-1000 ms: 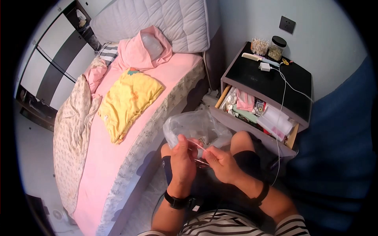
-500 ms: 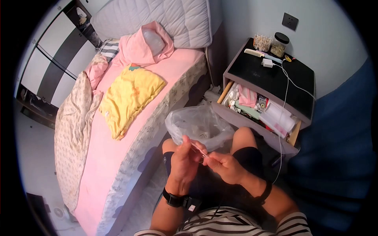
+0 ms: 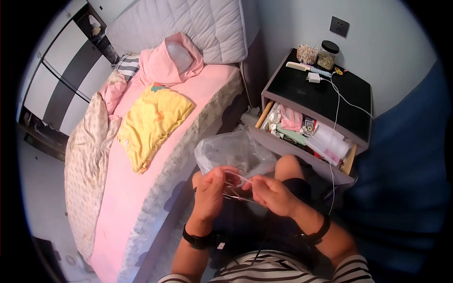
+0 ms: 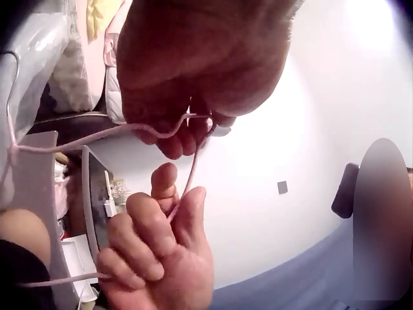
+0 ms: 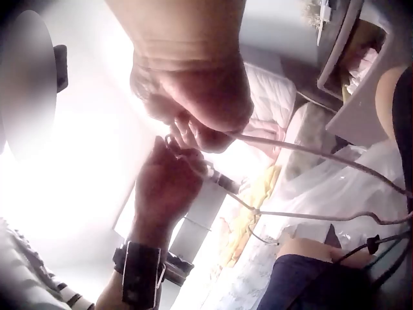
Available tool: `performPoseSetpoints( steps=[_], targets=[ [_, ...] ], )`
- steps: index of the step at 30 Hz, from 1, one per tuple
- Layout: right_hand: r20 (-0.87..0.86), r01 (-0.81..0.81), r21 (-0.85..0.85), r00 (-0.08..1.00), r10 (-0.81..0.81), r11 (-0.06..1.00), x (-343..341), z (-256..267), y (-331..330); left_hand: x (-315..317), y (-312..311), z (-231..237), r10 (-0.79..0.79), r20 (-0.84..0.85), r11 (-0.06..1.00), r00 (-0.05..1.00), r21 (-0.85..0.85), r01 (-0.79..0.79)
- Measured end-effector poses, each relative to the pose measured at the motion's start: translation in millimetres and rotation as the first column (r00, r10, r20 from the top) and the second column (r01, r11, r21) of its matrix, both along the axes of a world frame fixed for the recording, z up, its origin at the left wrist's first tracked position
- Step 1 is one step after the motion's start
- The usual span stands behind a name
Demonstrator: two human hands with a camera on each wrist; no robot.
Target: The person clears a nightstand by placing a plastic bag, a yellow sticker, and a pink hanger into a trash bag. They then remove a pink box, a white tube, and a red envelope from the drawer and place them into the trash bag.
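Note:
A thin pale pink cord [image 3: 241, 177] spans the short gap between my two hands, over my lap. My left hand [image 3: 210, 192] pinches one part of it between thumb and fingers. My right hand [image 3: 273, 194] grips another part, thumb against curled fingers, as the left wrist view also shows. More of the cord [image 4: 97, 135] hangs below the hands in loose lengths, with a knot-like join near the bag. In the right wrist view two strands of cord [image 5: 322, 152] trail away from the hands. The fingers hide the cord's ends.
A clear plastic bag [image 3: 236, 153] stands open just beyond my hands, by my knees. To the right is a nightstand [image 3: 325, 89] with its packed drawer [image 3: 302, 158] pulled out and a white cable [image 3: 336, 118] hanging across it. The bed [image 3: 118, 212] runs along the left.
My hands came close together half a second ago and have now drawn apart again, the left one moving left, with the cord stretched between them.

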State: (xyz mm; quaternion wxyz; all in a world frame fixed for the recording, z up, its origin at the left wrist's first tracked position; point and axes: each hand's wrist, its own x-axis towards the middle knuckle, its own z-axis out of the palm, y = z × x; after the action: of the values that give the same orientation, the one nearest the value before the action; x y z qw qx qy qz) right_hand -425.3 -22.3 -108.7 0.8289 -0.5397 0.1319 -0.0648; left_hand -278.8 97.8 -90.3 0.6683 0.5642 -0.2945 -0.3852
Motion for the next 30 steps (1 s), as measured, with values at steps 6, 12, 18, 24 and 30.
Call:
performPoseSetpoints(
  steps=[6, 12, 18, 24, 30],
  targets=[
    [0.005, -0.019, -0.094, 1.000, 0.020, 0.995, 6, -2, 11, 0, -2, -9, 0.041, -0.022, 0.999, 0.999, -0.035, -0.041],
    [-0.089, 0.049, -0.356, 0.992, -0.085, 0.933, 3, -13, 27, -11, -4, -9, 0.162, -0.226, 0.981, 0.961, -0.072, -0.182],
    [0.031, 0.092, -0.422, 0.996, -0.088, 0.902, -4, -14, 37, -16, 4, -12, 0.052, -0.363, 0.974, 0.930, -0.189, -0.128],
    [-0.003, -0.036, -0.583, 0.999, 0.042, 0.812, -12, -22, 35, -27, 3, -5, -0.006, -0.336, 0.951, 0.942, -0.294, -0.099],
    [0.051, -0.072, -0.560, 0.991, 0.121, 0.825, -12, -26, 33, -26, 12, -6, -0.068, -0.411, 0.957, 0.909, -0.284, -0.057]
  ],
)
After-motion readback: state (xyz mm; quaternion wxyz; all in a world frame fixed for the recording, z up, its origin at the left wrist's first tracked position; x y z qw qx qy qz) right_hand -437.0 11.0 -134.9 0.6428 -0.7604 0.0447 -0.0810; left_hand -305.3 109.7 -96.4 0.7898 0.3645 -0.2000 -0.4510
